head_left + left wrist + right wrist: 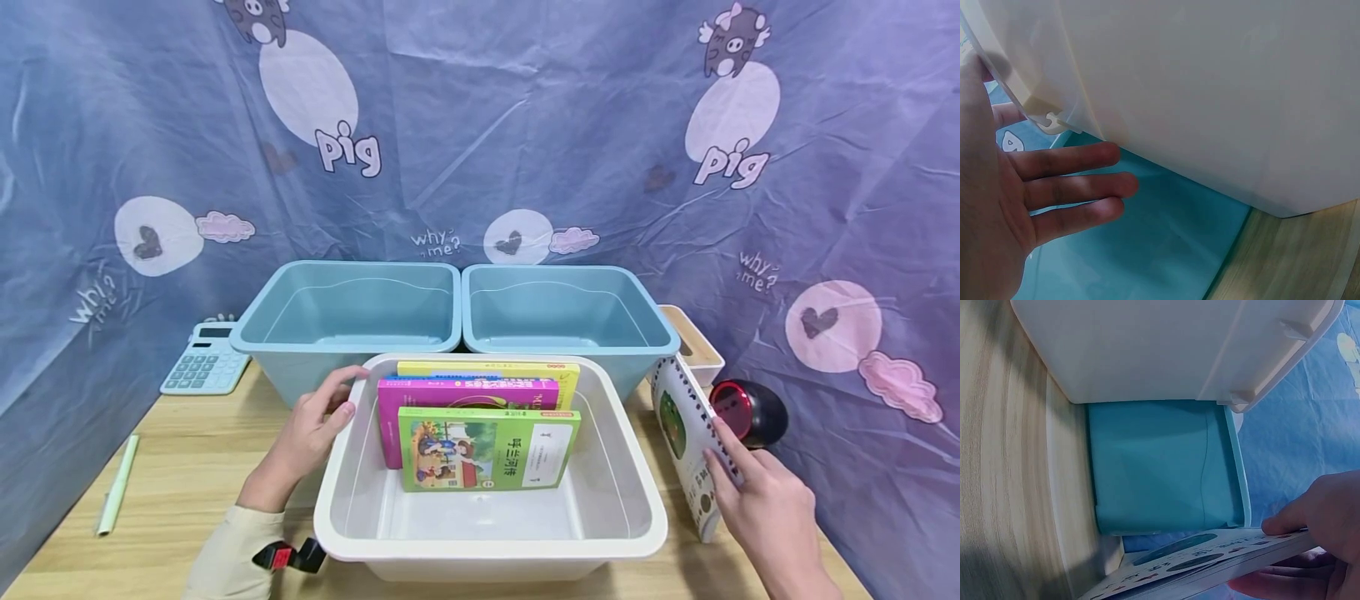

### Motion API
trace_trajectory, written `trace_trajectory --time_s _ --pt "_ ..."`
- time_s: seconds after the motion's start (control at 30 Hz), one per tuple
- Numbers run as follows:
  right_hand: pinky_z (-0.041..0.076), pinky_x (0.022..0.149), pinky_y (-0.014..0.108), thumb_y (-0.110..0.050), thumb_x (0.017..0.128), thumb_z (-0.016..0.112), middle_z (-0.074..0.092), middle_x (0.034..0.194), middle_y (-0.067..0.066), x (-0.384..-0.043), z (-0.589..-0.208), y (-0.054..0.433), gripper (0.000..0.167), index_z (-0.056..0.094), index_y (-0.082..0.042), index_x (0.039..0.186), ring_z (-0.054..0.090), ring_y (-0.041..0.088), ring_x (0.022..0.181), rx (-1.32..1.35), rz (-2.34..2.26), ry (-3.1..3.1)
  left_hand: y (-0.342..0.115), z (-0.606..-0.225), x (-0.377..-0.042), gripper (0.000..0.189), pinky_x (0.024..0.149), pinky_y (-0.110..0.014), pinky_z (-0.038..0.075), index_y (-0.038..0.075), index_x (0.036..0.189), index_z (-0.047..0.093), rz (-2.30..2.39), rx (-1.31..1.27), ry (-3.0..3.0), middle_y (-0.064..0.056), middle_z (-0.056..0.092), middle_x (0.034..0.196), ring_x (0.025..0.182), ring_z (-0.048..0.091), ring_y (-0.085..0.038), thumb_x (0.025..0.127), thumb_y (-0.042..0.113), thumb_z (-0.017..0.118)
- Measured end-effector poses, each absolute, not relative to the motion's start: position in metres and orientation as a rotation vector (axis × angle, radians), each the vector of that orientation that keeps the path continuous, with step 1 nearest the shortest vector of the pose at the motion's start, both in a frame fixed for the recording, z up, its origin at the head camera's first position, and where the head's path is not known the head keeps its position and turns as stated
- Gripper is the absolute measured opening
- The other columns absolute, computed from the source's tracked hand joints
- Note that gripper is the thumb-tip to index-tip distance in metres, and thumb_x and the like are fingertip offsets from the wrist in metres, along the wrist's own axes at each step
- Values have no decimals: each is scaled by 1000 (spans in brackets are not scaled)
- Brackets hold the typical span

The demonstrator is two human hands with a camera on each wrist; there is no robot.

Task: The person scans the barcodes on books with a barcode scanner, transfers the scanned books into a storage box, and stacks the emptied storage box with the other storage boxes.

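A white plastic bin stands in front of me with several books upright in it. The front one is a green book; behind it are a purple book and a yellow book. My left hand rests thumb and index finger on the bin's left rim; in the left wrist view its other three fingers stretch out straight beside the wall. To the right of the bin, my right hand pinches a white-covered book by its edge, thumb on one cover and fingers on the other.
Two blue bins, left bin and right bin, stand side by side behind the white one. A blue calculator and a light green pen lie left. A white tray and a black rounded object with a red face stand right.
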State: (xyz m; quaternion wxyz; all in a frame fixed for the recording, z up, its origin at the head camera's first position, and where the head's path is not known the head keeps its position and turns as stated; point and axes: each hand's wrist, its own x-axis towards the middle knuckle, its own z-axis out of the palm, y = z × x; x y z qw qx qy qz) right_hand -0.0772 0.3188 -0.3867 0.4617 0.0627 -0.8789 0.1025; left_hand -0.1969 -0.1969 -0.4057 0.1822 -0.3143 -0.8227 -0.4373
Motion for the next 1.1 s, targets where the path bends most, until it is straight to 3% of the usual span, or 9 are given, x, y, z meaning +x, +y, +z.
trace_trajectory --time_s 0.3,0.6,0.8,0.9,0.97,1.1 --pt "39 51 67 -61 102 35 59 62 21 -77 -387 319 74 72 0 117 55 47 53 152 298 -2190 -197 -406 -196 40 59 -22 58 6 135 50 -1229 -884 -2325 -15 73 92 77 67 -1 96 1 51" --pt "36 44 58 -55 105 35 52 58 14 -82 -387 327 71 70 5 117 49 39 46 163 226 -2143 -198 -406 -196 40 59 -25 59 6 136 49 -1247 -893 -2326 -16 73 94 79 67 -2 96 1 50" --pt "36 46 63 -55 105 33 53 59 16 -88 -385 331 70 69 4 119 50 43 46 151 216 -2151 -197 -406 -196 40 58 -22 58 6 135 50 -1244 -892 -2315 -15 73 92 77 67 -1 96 0 50" --pt "36 48 66 -39 105 48 53 60 17 -91 -385 333 49 68 3 122 50 45 48 130 221 -2171 -197 -406 -197 40 58 -22 58 6 135 50 -1243 -894 -2312 -15 72 92 77 66 -1 96 0 50" --pt "36 48 66 -21 98 61 52 60 17 -92 -385 333 35 67 3 122 49 46 48 113 224 -2186 -197 -407 -197 40 58 -22 58 6 135 50 -1242 -897 -2311 -15 72 92 76 66 -1 96 -1 50" --pt "35 47 66 1 76 75 51 59 17 -95 -386 334 47 67 2 123 49 47 48 99 226 -2201 -197 -407 -197 40 58 -22 58 6 135 50 -1240 -901 -2307 -16 73 93 77 67 -1 95 -1 50"
